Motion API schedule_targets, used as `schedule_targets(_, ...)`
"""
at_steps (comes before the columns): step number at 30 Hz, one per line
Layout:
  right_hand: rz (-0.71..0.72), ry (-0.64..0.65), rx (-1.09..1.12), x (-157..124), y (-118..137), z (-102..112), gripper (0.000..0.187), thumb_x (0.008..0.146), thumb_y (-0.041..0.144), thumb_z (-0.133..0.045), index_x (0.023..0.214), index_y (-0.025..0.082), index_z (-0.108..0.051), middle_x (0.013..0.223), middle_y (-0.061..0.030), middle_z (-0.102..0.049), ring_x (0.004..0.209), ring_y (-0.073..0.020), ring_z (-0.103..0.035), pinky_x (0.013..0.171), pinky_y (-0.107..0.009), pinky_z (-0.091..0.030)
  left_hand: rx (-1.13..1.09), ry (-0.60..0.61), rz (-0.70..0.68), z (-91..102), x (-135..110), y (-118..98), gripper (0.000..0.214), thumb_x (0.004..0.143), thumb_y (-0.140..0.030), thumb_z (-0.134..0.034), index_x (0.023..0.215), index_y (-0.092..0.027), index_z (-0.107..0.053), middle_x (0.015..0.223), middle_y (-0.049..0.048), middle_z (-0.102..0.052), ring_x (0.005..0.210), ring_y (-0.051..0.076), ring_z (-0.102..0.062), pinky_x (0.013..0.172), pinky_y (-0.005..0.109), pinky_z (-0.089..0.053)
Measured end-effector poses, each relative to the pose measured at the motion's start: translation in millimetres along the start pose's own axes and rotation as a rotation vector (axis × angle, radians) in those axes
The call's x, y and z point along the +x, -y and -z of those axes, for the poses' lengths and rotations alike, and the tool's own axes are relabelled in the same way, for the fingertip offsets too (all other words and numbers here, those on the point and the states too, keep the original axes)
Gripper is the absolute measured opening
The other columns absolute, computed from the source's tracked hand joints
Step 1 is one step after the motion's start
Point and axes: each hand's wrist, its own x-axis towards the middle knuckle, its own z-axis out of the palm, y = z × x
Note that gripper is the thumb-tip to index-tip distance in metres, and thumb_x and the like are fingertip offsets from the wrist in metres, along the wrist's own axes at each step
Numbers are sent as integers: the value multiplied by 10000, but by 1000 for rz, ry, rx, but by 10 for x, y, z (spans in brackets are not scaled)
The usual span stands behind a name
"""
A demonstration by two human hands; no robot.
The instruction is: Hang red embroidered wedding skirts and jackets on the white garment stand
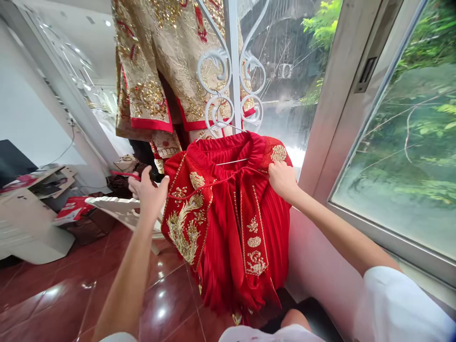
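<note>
A red pleated skirt (228, 237) with gold-embroidered panels hangs by its gathered waistband (199, 152) from a thin wire hanger (232, 162). Across the front of the waist runs a thin red cord (204, 188), stretched out to both sides. My left hand (147, 190) is off the skirt's left edge, thumb apart, with the cord running to its fingers and a red end trailing beyond them. At the right side of the waist, my right hand (283, 180) is closed where the cord reaches it, against the skirt; its fingertips are partly hidden.
A white scrolled metal stand (233, 61) carries the hanger. Behind it hangs a gold-beaded garment (171, 66) with red trim. A window (399, 156) is on the right. A white chair (117, 209) and a white desk (39, 223) stand left on red tiles.
</note>
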Motion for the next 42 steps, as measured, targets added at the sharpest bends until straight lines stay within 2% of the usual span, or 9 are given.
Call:
schedule_targets(2, -11, -40, 7, -78, 148, 91, 248, 876, 64, -353, 994, 89, -570, 1010, -167, -590, 960, -261, -553, 648, -299, -411, 280, -88, -125, -67, -165, -248, 613, 819, -479, -440, 1327, -137, -430, 1302, 218, -472, 1230, 408, -397, 967, 572, -308)
schedule_targets(7, 190, -111, 113, -89, 420, 123, 216, 930, 137, -330, 1058, 155, -503, 1055, -122, -537, 895, -201, -555, 583, -249, -395, 543, 386, -135, 91, -481, -675, 527, 831, -564, -372, 979, -152, -668, 871, 182, -680, 817, 353, -635, 727, 452, -460)
schedule_targets(11, 302, -60, 132, 98, 433, 40, 241, 932, 132, -307, 1013, 155, -533, 1100, -133, -515, 870, -196, -573, 581, -260, -386, 603, 359, -214, 198, -657, -856, 497, 861, -550, -362, 775, -179, -680, 687, 125, -652, 646, 295, -629, 593, 366, -447)
schedule_targets(13, 342, -51, 131, 168, 422, 36, 268, 909, 84, -303, 971, 147, -556, 1104, -137, -524, 866, -197, -581, 592, -264, -383, 556, 334, -318, 0, -728, -937, 440, 886, -496, -370, 814, -180, -667, 736, 111, -650, 673, 268, -633, 593, 336, -450)
schedule_targets(18, 389, -4, 153, 221, 417, 118, 293, 823, -1, -357, 965, 122, -583, 1010, -145, -594, 849, -213, -608, 642, -269, -387, 546, 340, -505, -837, -772, -920, 265, 879, -287, -473, 1058, -121, -576, 1012, 151, -595, 897, 260, -625, 676, 312, -485)
schedule_targets(22, 445, 88, 191, 257, 373, 172, 257, 755, -13, -458, 893, 108, -638, 916, -138, -653, 891, -232, -616, 706, -271, -397, 542, 342, -510, -1027, -768, -817, 263, 914, -211, -375, 1099, -122, -539, 1034, 150, -594, 885, 240, -642, 651, 293, -492)
schedule_targets(28, 486, 143, 382, 302, 262, 279, 207, 722, 51, -549, 812, 144, -710, 899, -75, -700, 854, -188, -616, 731, -248, -406, 348, 433, -391, -1004, -869, -858, 323, 919, -358, -390, 914, -112, -601, 804, 157, -669, 750, 274, -672, 624, 327, -486)
schedule_targets(36, 281, 283, 652, 250, 280, 231, 239, 688, -13, -438, 787, 99, -624, 719, -69, -669, 667, -133, -585, 578, -199, -374, -538, 343, -167, -1588, -902, -785, 175, 841, -242, -483, 862, -130, -616, 814, 115, -691, 723, 180, -651, 660, 256, -484)
schedule_targets(42, 203, 77, 718, 262, 305, -17, 113, 742, 151, -487, 662, 137, -566, 689, -32, -603, 617, -112, -483, 541, -220, -303, -564, 311, -132, -1458, -875, -738, 240, 847, -250, -421, 797, -151, -634, 712, 51, -666, 640, 143, -599, 622, 239, -445)
